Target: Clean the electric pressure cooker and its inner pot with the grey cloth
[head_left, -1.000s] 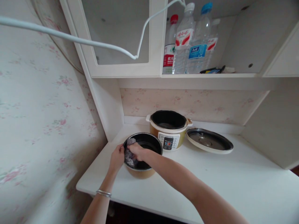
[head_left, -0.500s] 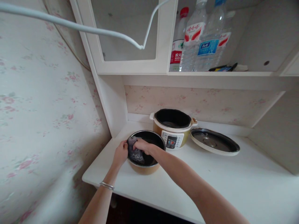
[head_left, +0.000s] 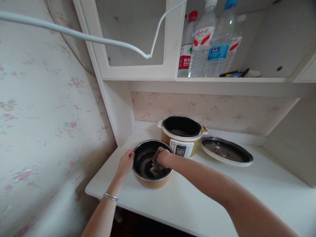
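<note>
A round inner pot (head_left: 153, 183), dark inside and tan outside, stands on the white counter. My left hand (head_left: 126, 161) grips its left rim, thumb over the edge. Inside the pot, against its right wall, my right hand (head_left: 164, 158) is closed on a greyish cloth (head_left: 156, 167) that hangs partly over the pot's inner side. Some fingers of the right hand are hidden by the hand itself. Just behind the pot sits an electric cooker (head_left: 181, 138), lidless, with a control panel on its front.
To the cooker's right, an upturned lid (head_left: 227, 151) rests on the counter (head_left: 202, 200). Overhead, several plastic bottles (head_left: 203, 46) stand on an open cabinet shelf. A white cable (head_left: 118, 44) crosses the upper left, and papered wall (head_left: 49, 131) borders the left side.
My right hand has swept the cloth from the pot's left side to its right side. My left hand stays at the left rim.
</note>
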`<state>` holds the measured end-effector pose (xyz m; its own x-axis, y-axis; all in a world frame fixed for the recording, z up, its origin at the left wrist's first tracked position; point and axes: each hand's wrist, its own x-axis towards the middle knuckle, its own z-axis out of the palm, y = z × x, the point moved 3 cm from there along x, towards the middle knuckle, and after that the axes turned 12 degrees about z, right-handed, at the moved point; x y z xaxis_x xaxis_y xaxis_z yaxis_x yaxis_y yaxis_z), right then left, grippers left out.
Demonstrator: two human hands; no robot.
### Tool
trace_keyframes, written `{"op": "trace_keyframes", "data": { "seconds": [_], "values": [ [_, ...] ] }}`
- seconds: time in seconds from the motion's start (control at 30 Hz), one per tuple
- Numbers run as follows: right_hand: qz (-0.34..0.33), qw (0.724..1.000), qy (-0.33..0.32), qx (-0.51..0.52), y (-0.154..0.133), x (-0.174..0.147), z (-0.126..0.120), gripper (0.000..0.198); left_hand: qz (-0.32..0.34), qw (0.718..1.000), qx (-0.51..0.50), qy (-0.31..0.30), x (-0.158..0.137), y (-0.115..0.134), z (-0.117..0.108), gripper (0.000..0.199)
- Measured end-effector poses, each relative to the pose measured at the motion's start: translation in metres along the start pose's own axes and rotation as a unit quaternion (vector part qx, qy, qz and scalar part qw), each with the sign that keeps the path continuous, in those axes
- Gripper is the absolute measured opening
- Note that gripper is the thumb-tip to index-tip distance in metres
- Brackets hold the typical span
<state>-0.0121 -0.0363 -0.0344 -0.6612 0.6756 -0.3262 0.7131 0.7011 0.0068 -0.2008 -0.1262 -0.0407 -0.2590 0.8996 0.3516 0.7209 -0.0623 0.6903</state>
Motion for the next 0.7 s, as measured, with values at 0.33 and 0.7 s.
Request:
{"op": "trace_keyframes", "data": {
  "seconds": [0.33,0.7],
  "values": [
    [-0.233,0.948,0.146,-0.162,-0.033,0.023,-0.017,0.026,0.036,0.999,0.006,0.004,0.002,-0.002,0.0,0.035],
    [0.082,0.997,-0.01,0.0,-0.006,0.002,-0.018,0.015,-0.02,0.999,0.028,0.026,-0.003,0.0,0.001,0.035]
  ]
}}
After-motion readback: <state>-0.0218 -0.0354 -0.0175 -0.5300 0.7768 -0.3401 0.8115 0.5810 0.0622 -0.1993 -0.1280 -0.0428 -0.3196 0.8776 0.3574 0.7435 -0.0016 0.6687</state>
